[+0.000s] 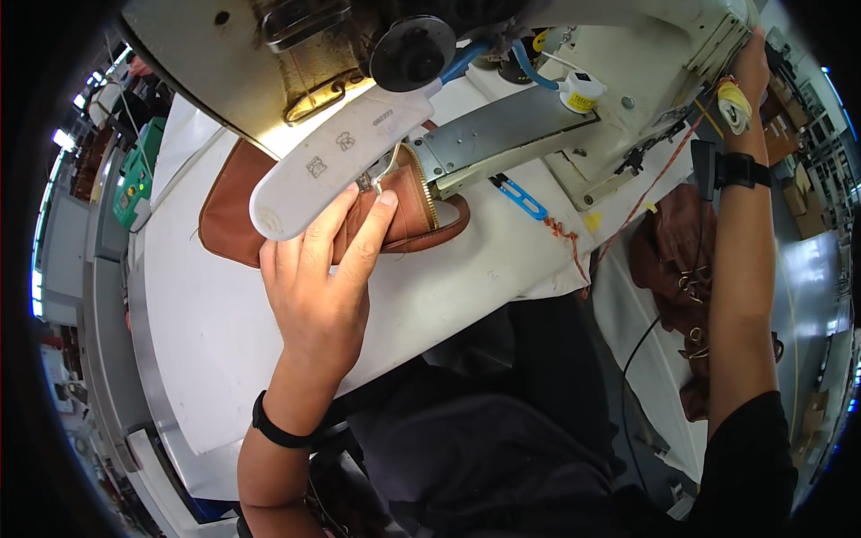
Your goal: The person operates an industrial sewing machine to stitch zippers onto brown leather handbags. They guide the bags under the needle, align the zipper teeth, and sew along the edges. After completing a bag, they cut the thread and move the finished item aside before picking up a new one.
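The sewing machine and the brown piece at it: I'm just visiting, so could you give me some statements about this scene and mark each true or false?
1. The left hand touches the brown piece. True.
2. The right hand also lies on the brown piece. False: it is up at the far end of the sewing machine.
3. Gold-coloured zipper teeth show on the brown piece. True.
4. The blue tool is held in the left hand. False: it lies to the right of the brown piece, with neither hand touching it.
5. There is a black band on the left wrist. True.
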